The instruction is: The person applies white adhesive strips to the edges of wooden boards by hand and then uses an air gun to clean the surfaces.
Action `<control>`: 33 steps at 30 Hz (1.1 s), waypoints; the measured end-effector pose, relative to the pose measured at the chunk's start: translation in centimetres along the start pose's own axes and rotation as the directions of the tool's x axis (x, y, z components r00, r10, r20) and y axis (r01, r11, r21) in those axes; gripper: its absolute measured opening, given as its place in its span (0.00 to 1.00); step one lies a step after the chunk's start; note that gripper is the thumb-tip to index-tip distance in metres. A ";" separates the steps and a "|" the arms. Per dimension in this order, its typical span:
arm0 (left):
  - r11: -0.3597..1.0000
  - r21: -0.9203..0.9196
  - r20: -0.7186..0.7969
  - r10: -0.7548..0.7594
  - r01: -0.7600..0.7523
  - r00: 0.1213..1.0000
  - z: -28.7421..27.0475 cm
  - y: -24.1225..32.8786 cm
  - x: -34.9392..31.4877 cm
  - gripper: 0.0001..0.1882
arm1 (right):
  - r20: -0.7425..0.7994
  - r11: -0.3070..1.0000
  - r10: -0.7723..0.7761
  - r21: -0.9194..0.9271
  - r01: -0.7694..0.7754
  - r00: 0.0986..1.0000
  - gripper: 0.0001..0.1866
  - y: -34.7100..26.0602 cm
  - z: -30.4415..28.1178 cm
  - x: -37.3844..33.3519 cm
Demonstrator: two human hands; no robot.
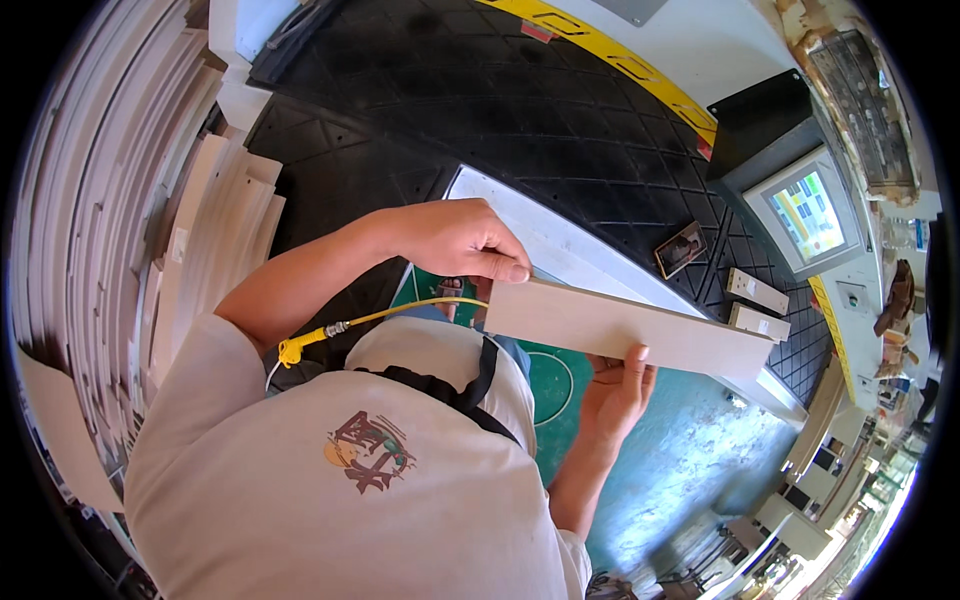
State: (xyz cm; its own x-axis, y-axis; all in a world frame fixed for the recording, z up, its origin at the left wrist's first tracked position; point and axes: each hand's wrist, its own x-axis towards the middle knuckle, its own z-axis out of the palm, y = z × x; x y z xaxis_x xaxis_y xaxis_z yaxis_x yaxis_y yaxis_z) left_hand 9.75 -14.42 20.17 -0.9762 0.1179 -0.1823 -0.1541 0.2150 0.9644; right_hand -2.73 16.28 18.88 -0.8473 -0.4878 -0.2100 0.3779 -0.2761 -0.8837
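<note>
You had that pale wooden board (625, 330) held level in front of your chest; left hand (460, 240) clamped over its left end, right hand (615, 390) gripping its lower edge from underneath; black ribbed mat (560, 120) beyond it, touchscreen monitor (808, 215) off right, stacked boards (215, 230) left.

The board (625, 330) hides most of the right hand (615, 395): only the thumb tip and palm show below it. The left hand (455, 240) covers the board's near end, its fingertips tucked out of sight. The screen (808, 215) is too small to read. The stacked panels (110, 230) run off the left edge, blurred.
</note>
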 end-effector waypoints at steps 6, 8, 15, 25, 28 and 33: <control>0.984 -0.176 0.004 -0.033 0.033 0.999 0.4 3.0 -0.2 0.18 | 0.049 0.996 -0.064 0.062 0.060 0.997 0.19 -2.2 0.2 -0.3; 0.991 -0.135 -0.037 -0.004 -0.001 0.999 0.2 2.9 -0.4 0.18 | 0.052 0.996 -0.063 0.066 0.060 0.997 0.19 -2.0 0.2 0.0; 0.993 -0.109 -0.083 -0.052 0.043 0.995 -0.1 2.1 -1.9 0.19 | 0.074 0.998 -0.011 0.058 0.007 0.997 0.20 -0.7 1.3 0.9; 0.936 -0.352 -0.026 0.012 -0.020 1.000 -0.9 1.8 -2.1 0.18 | 0.054 0.992 -0.009 0.123 0.002 0.998 0.21 -0.2 1.5 0.4; 0.929 -0.368 -0.001 0.036 -0.034 0.999 -0.8 2.2 -2.1 0.17 | 0.061 0.993 -0.018 0.116 0.011 0.998 0.21 -0.8 1.2 0.3; 0.970 -0.243 0.109 0.040 -0.013 0.993 -1.3 3.3 -1.9 0.18 | -0.093 0.998 -0.028 0.060 0.034 0.995 0.22 -1.8 2.2 0.3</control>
State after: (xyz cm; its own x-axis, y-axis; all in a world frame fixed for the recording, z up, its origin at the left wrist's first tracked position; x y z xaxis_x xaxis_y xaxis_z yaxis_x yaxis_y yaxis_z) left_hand 10.94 -15.19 23.92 -0.9590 0.2316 -0.1633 -0.1744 -0.0281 0.9843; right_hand -2.84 14.75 21.30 -0.8889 -0.4004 -0.2228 0.3706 -0.3421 -0.8635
